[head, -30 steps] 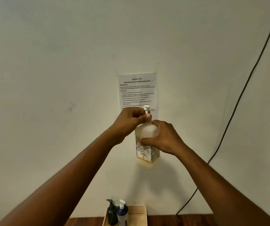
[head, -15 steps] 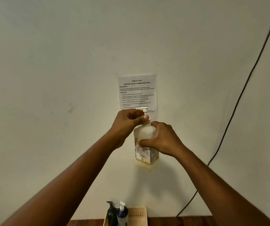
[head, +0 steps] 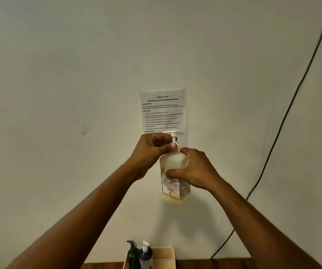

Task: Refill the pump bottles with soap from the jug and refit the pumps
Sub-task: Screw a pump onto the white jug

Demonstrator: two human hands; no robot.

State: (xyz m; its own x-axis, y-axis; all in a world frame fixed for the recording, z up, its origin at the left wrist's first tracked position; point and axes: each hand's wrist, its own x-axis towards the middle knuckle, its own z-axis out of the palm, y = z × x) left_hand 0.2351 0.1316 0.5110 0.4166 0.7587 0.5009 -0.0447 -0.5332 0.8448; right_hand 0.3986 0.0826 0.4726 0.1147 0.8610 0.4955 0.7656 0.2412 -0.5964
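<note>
Bottle point(head: 172, 179): translucent, squarish, held before the wall sheet point(head: 163, 111).
Your right hand point(head: 193, 171): wrapped round its shoulder, hiding the label.
Your left hand point(head: 152, 150): pinching the white pump point(head: 172, 135) collar.
Basket point(head: 166, 257): below, cut off.

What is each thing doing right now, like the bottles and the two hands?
Clear pump bottle: upright, held in the air, little soap at the bottom.
White pump: on the bottle's neck.
Left hand: pinches the pump collar.
Right hand: grips the bottle.
Dark bottle, blue bottle: upright in the beige basket, pumps on.

Three pump bottles point(head: 172, 177), one basket point(head: 166, 257), one sheet point(head: 163, 111)
</note>
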